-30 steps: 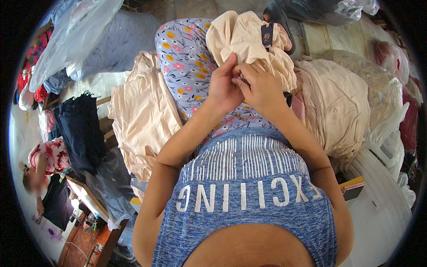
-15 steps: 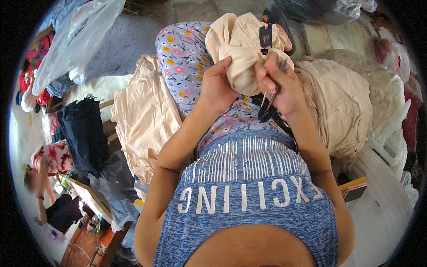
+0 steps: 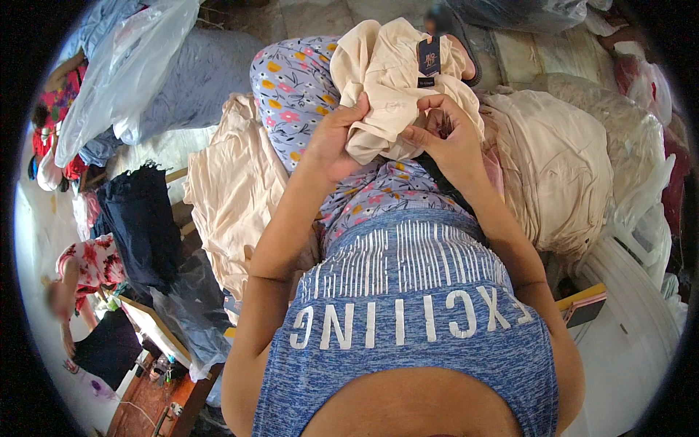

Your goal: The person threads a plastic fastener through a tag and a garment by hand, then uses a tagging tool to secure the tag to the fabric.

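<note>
A cream-coloured garment (image 3: 382, 69) lies bunched over my lap, with a dark hang tag (image 3: 429, 57) and a small black label on its upper right part. My left hand (image 3: 336, 142) grips the garment's near left side, thumb on top. On the right, my right hand (image 3: 455, 149) pinches the near edge of the cloth between thumb and forefinger. Its curled fingers partly hide a small dark tool (image 3: 442, 125), whose kind is unclear now. Floral trousers (image 3: 291, 95) cover my legs under the garment.
More cream garments lie in a flat stack (image 3: 229, 197) at my left and a larger pile (image 3: 561, 160) at my right. Clear plastic bags (image 3: 131, 65) surround the spot. A white plastic chair (image 3: 626, 291) stands at right. Another person (image 3: 91, 258) handles black cloth at far left.
The garment has been spread and turned, so its tag lies flatter. My right hand has come down onto the cloth's near edge; the pointed metal blades seen in it before are now hidden.
</note>
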A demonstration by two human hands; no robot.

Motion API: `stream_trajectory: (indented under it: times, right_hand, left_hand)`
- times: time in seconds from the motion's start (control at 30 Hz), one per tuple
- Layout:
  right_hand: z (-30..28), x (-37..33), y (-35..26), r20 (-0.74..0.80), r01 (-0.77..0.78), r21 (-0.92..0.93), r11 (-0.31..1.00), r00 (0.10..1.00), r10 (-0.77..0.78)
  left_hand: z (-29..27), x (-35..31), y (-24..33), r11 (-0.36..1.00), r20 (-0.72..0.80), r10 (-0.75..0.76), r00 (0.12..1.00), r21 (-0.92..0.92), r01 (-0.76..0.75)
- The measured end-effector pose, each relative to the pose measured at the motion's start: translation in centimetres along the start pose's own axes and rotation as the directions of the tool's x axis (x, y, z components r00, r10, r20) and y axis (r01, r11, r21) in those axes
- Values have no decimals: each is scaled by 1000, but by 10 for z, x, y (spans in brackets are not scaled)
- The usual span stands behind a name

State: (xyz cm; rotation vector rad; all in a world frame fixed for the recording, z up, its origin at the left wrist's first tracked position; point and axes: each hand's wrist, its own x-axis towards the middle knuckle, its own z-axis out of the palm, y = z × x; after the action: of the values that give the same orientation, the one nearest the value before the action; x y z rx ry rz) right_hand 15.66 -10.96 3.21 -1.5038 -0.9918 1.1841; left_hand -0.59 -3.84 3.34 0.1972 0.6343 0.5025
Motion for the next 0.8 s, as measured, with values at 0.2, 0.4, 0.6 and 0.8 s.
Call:
stream_trajectory:
  times: [0.2,0.4,0.6,0.8]
  right_hand:
    - [8,2,-5,27,76,124,989,996,-80]
    - [1,-1,-15,21,144,-142,979,990,-142]
    - [-2,1,-26,33,177,-183,967,984,-174]
    - [-2,1,-25,61,152,-118,981,987,-145]
  left_hand:
    - [0,-2,5,1000,27,-15,1000,1,15]
    - [1,-9,3,915,74,108,991,382,-128]
    - [9,-12,-4,891,58,162,985,421,-171]
    - [9,-13,-5,856,40,251,967,458,-241]
